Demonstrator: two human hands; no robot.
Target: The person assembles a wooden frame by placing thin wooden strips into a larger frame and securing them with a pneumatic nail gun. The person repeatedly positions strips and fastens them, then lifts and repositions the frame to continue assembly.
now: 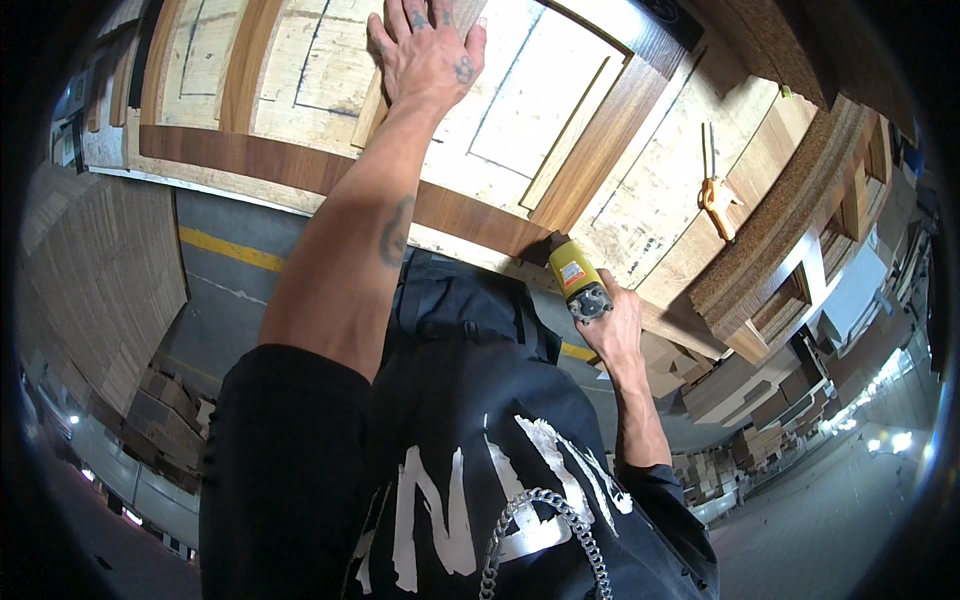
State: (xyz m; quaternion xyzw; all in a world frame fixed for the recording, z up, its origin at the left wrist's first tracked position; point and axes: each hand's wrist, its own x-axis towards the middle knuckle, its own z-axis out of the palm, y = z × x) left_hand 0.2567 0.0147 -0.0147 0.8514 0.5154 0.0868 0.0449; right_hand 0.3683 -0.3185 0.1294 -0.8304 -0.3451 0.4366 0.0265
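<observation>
My left hand (432,62) lies with its fingers apart on a wooden crosspiece at the top of the view; its fingertips reach the upper edge. Brown strips form a wooden frame (300,166) on the pale workbench (530,75), with thin lighter slats beside some crosspieces. In my right hand (617,325) is a yellow nail gun or stapler (572,270), gripped by its handle. Its dark nose meets or nearly meets the frame's near strip, by the corner with the right crosspiece; whether they touch I cannot tell.
An orange-handled tool (716,205) lies on the bench to the right. Beyond it stand stacked curved particleboard pieces (745,275). Dark lines mark the bench top. A large stack of boards (95,270) stands on the left, near a yellow floor stripe (230,247).
</observation>
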